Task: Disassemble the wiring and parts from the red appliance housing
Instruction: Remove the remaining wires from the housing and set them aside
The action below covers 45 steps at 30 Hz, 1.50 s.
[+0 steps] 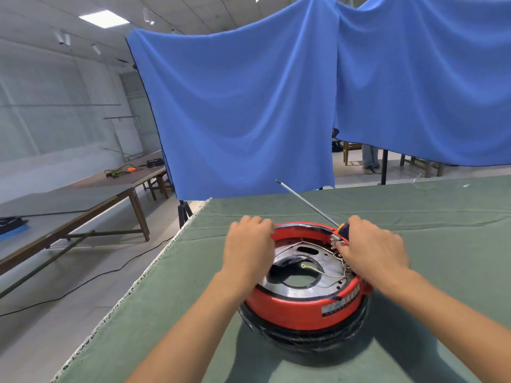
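Housing (304,305), red and round, sits low in the frame, right of centre, on a green cloth-covered table (414,217), upside down over a black base. Its open top shows a silvery metal plate (298,291) with a large central hole; thin pale wires (318,272) cross the plate, one ending in a yellow-green ring terminal. A cluster of small metal terminals (341,258) lines the inner right rim.

Left hand (249,244) curls its fingers over the housing's far left rim and grips it. Right hand (373,250) lies over the right rim by the terminals, fingers curled round a screwdriver (307,203); the dark handle end shows at the knuckles, and the shaft slants up and left, tip in the air before a blue curtain (249,106).

Brown tables (83,205) stand at the left of the frame, with cables and an orange tool on the farther one.
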Motion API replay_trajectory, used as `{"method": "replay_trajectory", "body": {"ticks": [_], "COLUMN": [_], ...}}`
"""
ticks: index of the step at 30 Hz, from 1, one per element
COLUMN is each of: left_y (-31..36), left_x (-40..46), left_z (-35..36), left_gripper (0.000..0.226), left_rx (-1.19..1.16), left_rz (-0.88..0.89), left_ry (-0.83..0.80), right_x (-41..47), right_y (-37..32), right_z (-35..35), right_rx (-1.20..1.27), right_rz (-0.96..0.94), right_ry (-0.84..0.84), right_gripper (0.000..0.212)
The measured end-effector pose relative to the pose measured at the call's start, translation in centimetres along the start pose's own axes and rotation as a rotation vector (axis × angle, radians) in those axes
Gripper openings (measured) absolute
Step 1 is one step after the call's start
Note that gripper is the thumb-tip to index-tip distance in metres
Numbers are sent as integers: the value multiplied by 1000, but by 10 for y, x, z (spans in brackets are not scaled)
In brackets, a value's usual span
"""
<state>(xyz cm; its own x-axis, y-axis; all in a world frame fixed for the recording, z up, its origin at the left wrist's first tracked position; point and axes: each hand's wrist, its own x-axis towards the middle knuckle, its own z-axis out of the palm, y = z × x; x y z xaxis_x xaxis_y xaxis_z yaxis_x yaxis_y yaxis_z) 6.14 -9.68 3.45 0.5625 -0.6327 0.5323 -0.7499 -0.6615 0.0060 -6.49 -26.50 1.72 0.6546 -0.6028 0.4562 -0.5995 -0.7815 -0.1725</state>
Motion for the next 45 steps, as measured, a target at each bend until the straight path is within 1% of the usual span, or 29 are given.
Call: {"method": "replay_trajectory", "body": {"ticks": [1, 2, 5, 8, 11, 17, 19, 22, 24, 25, 27, 28, 29, 30, 32, 34, 36, 37, 40, 45], "left_y": [12, 23, 38, 37, 35, 34, 37, 45, 50, 52, 57, 60, 62, 64, 67, 70, 71, 70, 60, 47], "left_x": [1, 3, 12, 16, 17, 16, 17, 19, 22, 24, 27, 27, 26, 24, 19, 14, 9, 7, 6, 6], "left_z": [0, 1, 12, 27, 34, 35, 33, 21, 11, 7, -2, -6, -9, -11, -9, -6, -4, -4, -9, -17], "left_gripper": [27, 25, 21, 31, 31, 29, 25, 7, 5, 10, 22, 23, 19, 16, 23, 28, 21, 18, 23, 33], "left_rx": [-20, -39, 0, 78, 97, 3, -112, -325, -467, -585, -896, -1002, -1053, -1060, -1003, -876, -740, -716, -819, -996], "left_rz": [31, 26, -57, -125, -134, -119, -141, -175, -226, -274, -408, -466, -493, -497, -443, -336, -223, -188, -166, -193], "left_ry": [-30, -81, -261, -388, -410, -414, -380, -284, -272, -309, -466, -554, -637, -725, -857, -904, -914, -913, -904, -971], "right_x": [-1, -2, -4, -3, -2, -3, -3, -3, -4, -4, -3, -3, -2, -2, -2, -3, -3, -3, -3, -3], "right_y": [1, 2, 3, 3, 3, 4, 3, 3, 4, 4, 3, 2, 2, 2, 2, 3, 2, 2, 2, 2], "right_z": [1, 1, 1, 3, 6, 7, 6, 7, 7, 7, 6, 7, 7, 7, 7, 7, 6, 6, 6, 6], "right_rx": [-9, -18, 0, 5, -8, -1, 1, 2, 7, 8, 7, 8, 8, 10, 11, 11, 10, 9, 3, 14], "right_rz": [-2, -2, 16, 31, 31, 42, 41, 44, 48, 51, 58, 61, 64, 68, 70, 67, 66, 66, 63, 65], "right_ry": [-4, -13, -36, -57, -55, -28, -32, -33, -32, -33, -36, -36, -37, -38, -44, -46, -41, -39, -36, -40], "right_gripper": [28, 29, 31, 30, 27, 26, 26, 26, 26, 27, 27, 27, 28, 28, 27, 28, 28, 28, 28, 27]}}
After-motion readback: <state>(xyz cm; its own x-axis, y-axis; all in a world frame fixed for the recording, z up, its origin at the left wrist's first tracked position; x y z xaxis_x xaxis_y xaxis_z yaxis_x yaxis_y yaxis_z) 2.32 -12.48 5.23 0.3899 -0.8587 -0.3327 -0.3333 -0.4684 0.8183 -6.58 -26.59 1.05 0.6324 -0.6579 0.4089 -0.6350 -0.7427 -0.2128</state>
